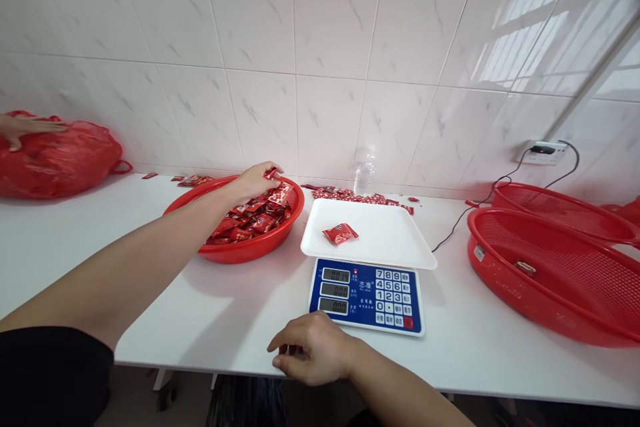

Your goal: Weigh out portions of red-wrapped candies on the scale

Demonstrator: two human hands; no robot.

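Note:
My left hand [256, 181] reaches over the far rim of a red plastic basket [245, 253] heaped with small red wrapped packets [263, 222]. Its fingers close around a red packet [271, 174]; their tips are partly hidden. My right hand [315, 348] hovers by the table's front edge, below the scale, with loosely curled fingers apart and nothing in them. One red packet [341, 233] lies on the white pan [385, 233] of a digital scale [367, 297], whose top display seems to read 0.014.
Loose red packets [350, 195] lie along the wall around a clear bottle [365, 173]. Two more red baskets [550, 300] stand at right, near a socket [544, 152] with a black cord. Another person's hand [30, 125] rests on a red plastic bag [60, 159] at left.

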